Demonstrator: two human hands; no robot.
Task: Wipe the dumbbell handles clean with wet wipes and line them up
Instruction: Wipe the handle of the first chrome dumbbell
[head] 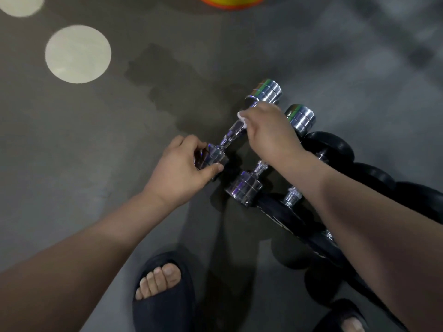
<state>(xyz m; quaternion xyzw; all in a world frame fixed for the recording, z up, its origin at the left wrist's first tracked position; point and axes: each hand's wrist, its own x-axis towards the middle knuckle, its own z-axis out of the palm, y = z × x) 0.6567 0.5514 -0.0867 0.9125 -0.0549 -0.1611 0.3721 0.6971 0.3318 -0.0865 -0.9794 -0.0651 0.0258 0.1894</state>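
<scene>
You're mid-wipe: your left hand (182, 168) clasps the 7 o'clock head of the chrome dumbbell (266, 92) and your right hand (268, 133) pinches the wet wipe (241, 119) round its handle (233, 130). The next move likely calls for dragging the wipe toward 7 o'clock.

White wet wipe (241, 119): mostly hidden under the right hand (268, 135). Near head of the first chrome dumbbell (236, 129): partly covered by left hand (184, 164) fingers (190, 142). Second chrome dumbbell (244, 188): handle masked by the right forearm (359, 212). Black rubber dumbbells (330, 147): partly masked, cut off at the right edge; count not determinable. Yellow-orange round object (231, 1): cropped by the top edge.
</scene>
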